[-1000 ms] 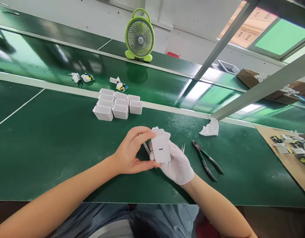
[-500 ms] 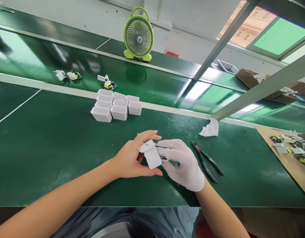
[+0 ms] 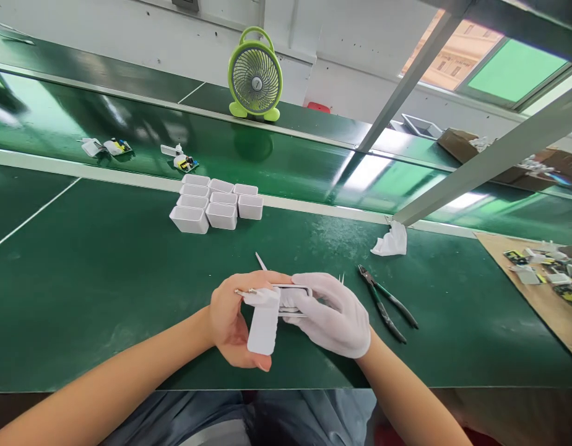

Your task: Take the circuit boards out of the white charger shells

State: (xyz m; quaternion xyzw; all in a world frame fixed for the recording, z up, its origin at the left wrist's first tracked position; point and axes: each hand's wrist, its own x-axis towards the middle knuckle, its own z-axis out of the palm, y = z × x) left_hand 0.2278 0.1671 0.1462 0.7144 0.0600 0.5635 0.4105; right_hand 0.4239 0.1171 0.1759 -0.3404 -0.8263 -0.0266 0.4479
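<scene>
In the head view my bare left hand (image 3: 228,316) curls around a white plug cover (image 3: 264,328), a flat plate with metal pins at its upper end. The cover hangs tilted beside the open mouth of a small white plastic case (image 3: 309,291). My right hand (image 3: 339,319), in a white glove, grips that case, and pale material shows inside its mouth. Whether the cover is joined to the case by wires I cannot tell. Behind my left fingers a thin pointed tip (image 3: 260,261) sticks up, its other end hidden.
Black-handled cutting pliers (image 3: 383,305) lie right of my glove. Several open white cases (image 3: 188,218) stand grouped at the back left. Behind them are circuit boards (image 3: 186,162) with plug covers. Crumpled white cloth (image 3: 392,240), cardboard with parts (image 3: 504,272) and a green fan (image 3: 255,80) surround.
The case has turned so its open mouth shows. The plug cover has swung left and down, away from the mouth, with my left hand lower. The pointed tip shows more.
</scene>
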